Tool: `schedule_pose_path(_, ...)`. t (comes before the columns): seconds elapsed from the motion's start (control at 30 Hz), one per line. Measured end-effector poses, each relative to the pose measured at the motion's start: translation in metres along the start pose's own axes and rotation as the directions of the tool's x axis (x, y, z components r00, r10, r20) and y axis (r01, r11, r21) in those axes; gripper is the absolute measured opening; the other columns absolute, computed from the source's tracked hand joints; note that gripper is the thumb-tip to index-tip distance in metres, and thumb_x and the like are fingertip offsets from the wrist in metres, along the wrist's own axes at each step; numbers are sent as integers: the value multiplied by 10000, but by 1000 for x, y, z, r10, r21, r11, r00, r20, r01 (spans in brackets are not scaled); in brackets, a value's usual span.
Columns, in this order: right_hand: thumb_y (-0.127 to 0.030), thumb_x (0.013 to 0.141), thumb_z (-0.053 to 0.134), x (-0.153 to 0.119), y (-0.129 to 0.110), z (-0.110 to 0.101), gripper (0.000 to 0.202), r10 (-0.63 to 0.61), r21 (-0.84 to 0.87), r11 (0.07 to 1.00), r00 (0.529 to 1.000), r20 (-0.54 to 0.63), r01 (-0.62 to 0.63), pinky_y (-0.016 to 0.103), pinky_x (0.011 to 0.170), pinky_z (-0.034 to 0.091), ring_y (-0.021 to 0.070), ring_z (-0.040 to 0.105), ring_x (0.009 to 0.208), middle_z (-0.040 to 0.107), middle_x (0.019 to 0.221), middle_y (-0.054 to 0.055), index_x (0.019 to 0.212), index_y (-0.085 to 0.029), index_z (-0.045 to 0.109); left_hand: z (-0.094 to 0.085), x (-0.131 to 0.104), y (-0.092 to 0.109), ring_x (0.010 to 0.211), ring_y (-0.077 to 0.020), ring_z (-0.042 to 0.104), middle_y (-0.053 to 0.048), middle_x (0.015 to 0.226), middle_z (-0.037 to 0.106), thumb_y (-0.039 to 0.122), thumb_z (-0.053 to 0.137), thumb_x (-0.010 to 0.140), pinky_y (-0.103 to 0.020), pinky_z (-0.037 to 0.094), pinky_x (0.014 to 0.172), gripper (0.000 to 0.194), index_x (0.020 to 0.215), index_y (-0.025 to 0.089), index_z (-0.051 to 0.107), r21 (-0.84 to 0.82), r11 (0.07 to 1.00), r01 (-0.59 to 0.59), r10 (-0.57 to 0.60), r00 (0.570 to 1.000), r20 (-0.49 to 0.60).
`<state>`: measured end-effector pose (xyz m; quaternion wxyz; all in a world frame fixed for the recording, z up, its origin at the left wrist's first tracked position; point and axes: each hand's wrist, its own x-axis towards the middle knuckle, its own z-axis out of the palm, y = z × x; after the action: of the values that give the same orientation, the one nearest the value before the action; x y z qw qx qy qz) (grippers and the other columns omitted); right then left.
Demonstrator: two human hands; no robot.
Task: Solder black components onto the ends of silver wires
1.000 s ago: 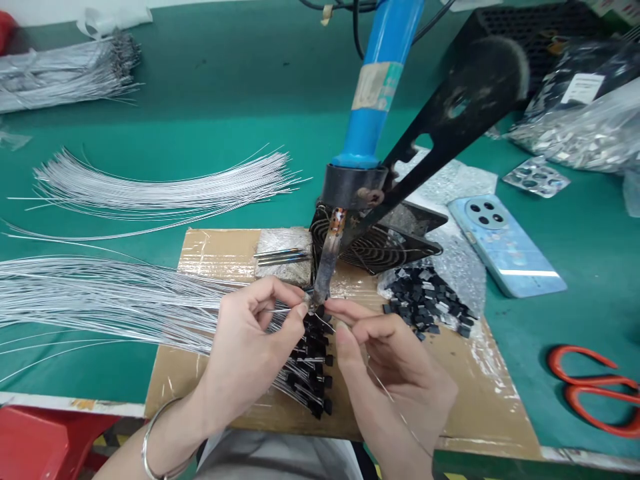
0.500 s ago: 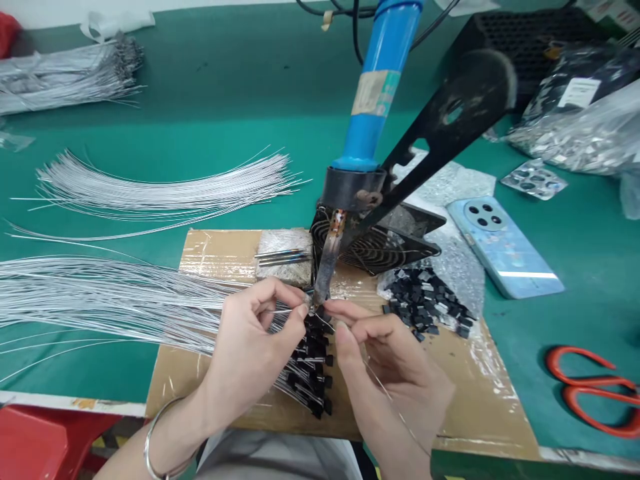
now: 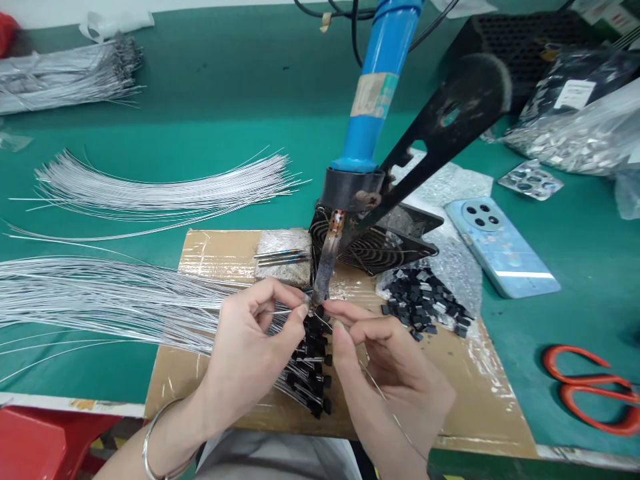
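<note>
The blue-handled soldering iron [image 3: 373, 100] is clamped in a black metal stand [image 3: 443, 127], its tip pointing down between my hands. My left hand [image 3: 260, 340] is closed in a pinch just left of the tip, on a thin white wire; the wire's end is too small to make out. My right hand [image 3: 395, 367] pinches a strand of solder wire [image 3: 395, 418], which meets the tip from the right and trails below the palm. Beneath the fingers lie several wires with black ends [image 3: 315, 373]. More white wires [image 3: 125, 293] stretch off to the left.
A cardboard sheet [image 3: 480, 407] covers the work spot. On it sit a black fan [image 3: 370, 250], a pad with metal rods [image 3: 283, 270] and small black pieces [image 3: 427, 300]. A phone [image 3: 505, 250], red-handled scissors [image 3: 590, 387] and a wire bundle [image 3: 170, 193] lie around.
The hands stay at the iron's tip, nearly still. My right thumb has shifted very slightly left. The whole view has drifted a little.
</note>
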<state>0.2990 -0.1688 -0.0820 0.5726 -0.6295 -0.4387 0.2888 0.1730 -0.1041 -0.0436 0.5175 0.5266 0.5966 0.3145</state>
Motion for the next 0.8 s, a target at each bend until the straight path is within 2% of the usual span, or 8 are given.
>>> schedule_pose_path(0.3,-187,946,708,-1,-1,1,183,47,26,999,999,3,-47,327,878,594,224,790,1034,830,1078,74,790,-231,623,-1,0,-1,662,-139,609,-47,824,776,193,663,782,-222,369,512,78,705,186,673,23,1000,17,-16,1000,-13)
schedule_pose_path(0.63,-178,938,720,-2,1,1,164,19,19,1000,1000,-6,-19,325,888,587,216,788,1023,827,1073,72,807,-231,636,0,-1,-2,807,-201,691,-65,855,771,227,656,795,-241,447,571,75,734,188,676,35,999,20,-20,1000,7)
schedule_pose_path(0.8,-169,936,720,-2,-1,3,161,0,23,1000,1000,-20,1,314,882,589,210,787,1019,825,1074,65,808,-230,644,0,0,-1,788,-196,682,-64,858,772,225,661,793,-246,448,572,78,722,193,665,44,999,18,-17,1000,-2)
